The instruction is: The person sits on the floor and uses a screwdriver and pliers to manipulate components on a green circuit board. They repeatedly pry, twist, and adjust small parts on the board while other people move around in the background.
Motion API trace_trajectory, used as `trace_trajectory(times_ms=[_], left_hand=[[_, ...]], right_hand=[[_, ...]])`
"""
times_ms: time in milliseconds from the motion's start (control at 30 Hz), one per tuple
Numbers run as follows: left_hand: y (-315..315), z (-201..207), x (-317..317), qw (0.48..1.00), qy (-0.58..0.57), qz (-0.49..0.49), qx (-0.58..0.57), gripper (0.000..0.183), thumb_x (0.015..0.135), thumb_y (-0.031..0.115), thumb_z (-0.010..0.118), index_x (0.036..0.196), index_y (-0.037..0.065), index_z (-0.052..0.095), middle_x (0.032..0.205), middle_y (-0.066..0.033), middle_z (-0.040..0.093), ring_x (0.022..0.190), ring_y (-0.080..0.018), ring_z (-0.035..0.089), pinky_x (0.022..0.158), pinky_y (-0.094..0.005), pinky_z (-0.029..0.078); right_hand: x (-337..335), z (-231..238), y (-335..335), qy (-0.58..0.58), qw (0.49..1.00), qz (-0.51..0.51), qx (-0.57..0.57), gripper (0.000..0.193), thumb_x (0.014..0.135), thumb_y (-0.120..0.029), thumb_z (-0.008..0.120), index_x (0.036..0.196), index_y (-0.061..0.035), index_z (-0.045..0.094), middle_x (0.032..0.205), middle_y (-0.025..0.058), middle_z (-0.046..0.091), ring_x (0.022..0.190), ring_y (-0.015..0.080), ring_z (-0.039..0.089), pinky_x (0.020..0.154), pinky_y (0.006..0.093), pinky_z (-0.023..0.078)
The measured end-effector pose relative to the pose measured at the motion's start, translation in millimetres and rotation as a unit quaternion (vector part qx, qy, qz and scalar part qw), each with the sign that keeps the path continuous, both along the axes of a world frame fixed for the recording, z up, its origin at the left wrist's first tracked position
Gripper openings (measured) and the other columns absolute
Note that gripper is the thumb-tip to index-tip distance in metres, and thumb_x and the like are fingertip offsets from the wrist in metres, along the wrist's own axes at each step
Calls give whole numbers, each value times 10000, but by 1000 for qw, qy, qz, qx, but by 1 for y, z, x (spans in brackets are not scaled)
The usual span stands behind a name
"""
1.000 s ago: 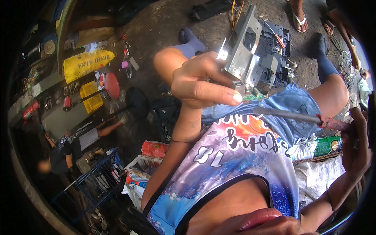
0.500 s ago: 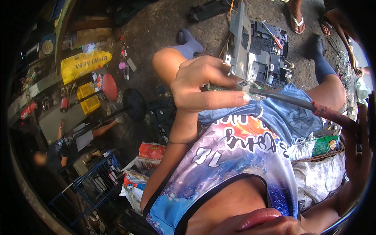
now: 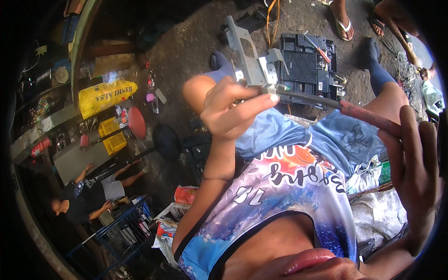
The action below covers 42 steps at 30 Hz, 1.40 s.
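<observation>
Left hand pinches the bracket up over the floor; right hand grips the rod by its red end. Tip's near the left thumb: a slip could jab it; weak pinch, bracket could twist.

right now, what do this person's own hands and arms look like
The left hand and right hand are bare, without gloves. The left forearm has faint, thin dark markings, perhaps a tattoo. No sleeves show on either arm; the purple, blue and orange printed fabric sleeveless top is edged in black. Fine details of the right hand are too dim to tell.
</observation>
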<state>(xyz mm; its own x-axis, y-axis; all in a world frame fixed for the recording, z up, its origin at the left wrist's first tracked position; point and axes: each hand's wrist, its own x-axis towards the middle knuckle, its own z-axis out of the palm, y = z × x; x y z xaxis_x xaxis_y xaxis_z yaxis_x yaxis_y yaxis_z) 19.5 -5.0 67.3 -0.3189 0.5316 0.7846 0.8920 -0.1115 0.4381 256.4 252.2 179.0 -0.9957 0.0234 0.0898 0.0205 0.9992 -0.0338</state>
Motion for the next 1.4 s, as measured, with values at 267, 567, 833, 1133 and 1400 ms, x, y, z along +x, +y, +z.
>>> trace_trajectory(times_ms=[267,567,833,1133,1400], left_hand=[[25,-59,-8,987,-130,42,-86,274,711,-22,833,959,77,770,790,-67,692,688,-174,651,595,-280,501],[35,-176,-13,931,-250,55,-259,233,752,64,827,977,82,768,875,-103,736,808,-218,718,711,-313,535],[55,-194,27,919,-327,87,-201,269,798,128,837,1036,63,729,846,-79,739,787,-121,685,704,-288,524],[38,-133,33,761,-639,-48,-101,384,831,104,839,1166,36,664,977,-10,696,868,-67,627,756,-229,522],[29,-87,37,818,-568,-40,-77,351,789,75,869,1078,46,672,939,-5,700,828,-66,636,725,-229,521]], right_hand=[[-47,-61,-4,41,993,-54,101,279,895,-401,722,936,-132,662,730,30,615,671,194,659,643,338,529],[-71,-195,-13,-174,974,-143,-42,431,1014,-481,511,902,-105,689,726,122,717,698,296,737,625,426,582],[-81,-273,26,-101,929,-318,-158,545,1009,-503,501,956,-17,739,827,214,716,735,392,714,675,481,568],[-38,-231,1,-121,650,-359,-659,480,1040,-458,520,1116,-3,653,720,17,555,623,80,533,544,234,408],[-18,-188,-14,8,569,-265,-779,467,1036,-201,540,1466,-30,472,936,1,563,744,58,511,616,206,421]])
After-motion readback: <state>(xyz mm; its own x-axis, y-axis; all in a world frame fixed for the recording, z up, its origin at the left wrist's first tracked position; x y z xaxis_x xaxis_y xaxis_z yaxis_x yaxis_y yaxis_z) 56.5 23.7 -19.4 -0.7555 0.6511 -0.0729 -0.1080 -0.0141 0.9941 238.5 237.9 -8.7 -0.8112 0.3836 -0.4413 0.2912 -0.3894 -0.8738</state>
